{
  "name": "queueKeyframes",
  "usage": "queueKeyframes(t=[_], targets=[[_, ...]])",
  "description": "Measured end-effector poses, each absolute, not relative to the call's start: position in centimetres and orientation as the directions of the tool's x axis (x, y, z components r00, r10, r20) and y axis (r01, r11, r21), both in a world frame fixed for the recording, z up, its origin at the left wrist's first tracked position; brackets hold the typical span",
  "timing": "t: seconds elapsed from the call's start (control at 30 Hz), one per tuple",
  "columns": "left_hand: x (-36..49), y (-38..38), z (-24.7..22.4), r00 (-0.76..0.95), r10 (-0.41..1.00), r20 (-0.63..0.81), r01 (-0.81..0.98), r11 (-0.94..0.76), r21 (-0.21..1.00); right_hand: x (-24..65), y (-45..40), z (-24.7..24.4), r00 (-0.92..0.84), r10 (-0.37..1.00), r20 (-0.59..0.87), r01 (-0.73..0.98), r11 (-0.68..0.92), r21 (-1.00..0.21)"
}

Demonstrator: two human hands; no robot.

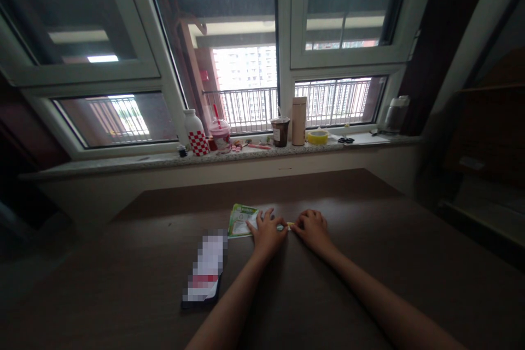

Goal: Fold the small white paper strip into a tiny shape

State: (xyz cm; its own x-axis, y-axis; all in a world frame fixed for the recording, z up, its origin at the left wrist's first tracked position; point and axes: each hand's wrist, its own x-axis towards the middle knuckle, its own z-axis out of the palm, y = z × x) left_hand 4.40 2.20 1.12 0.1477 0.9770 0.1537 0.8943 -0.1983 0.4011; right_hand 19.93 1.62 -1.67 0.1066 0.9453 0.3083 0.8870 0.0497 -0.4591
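A green and white packet (238,222) lies on the brown table, partly under the fingers of my left hand (268,234). The thumb and index finger of that hand pinch the left end of a small yellowish strip (290,226). From the right, my right hand (314,231) grips the strip's other end, its fingers curled together. Only a short piece of the strip shows between the two hands. Left of my left forearm rests a phone (205,268) with a blurred screen.
Beyond the brown table (164,208), a stone windowsill (241,154) holds a checkered bottle (197,134), a pink cup (221,135), a dark drink cup (280,132), a tan flask (299,121), yellow tape (317,138), scissors (345,140) and a jar (397,114).
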Motion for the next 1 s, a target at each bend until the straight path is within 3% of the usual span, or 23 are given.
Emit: queueKeyframes(t=[0.67, 1.0], targets=[[4.43, 2.76, 1.27, 0.128, 0.987, 0.092, 0.899, -0.155, 0.409, 19.92, 1.46, -1.53, 0.110, 0.944, 0.311, 0.868, 0.062, -0.492], [4.45, 2.53, 0.94, 0.138, 0.980, 0.140, 0.892, -0.185, 0.412, 20.07, 1.45, -1.63, 0.113, 0.945, 0.306, 0.864, 0.058, -0.500]])
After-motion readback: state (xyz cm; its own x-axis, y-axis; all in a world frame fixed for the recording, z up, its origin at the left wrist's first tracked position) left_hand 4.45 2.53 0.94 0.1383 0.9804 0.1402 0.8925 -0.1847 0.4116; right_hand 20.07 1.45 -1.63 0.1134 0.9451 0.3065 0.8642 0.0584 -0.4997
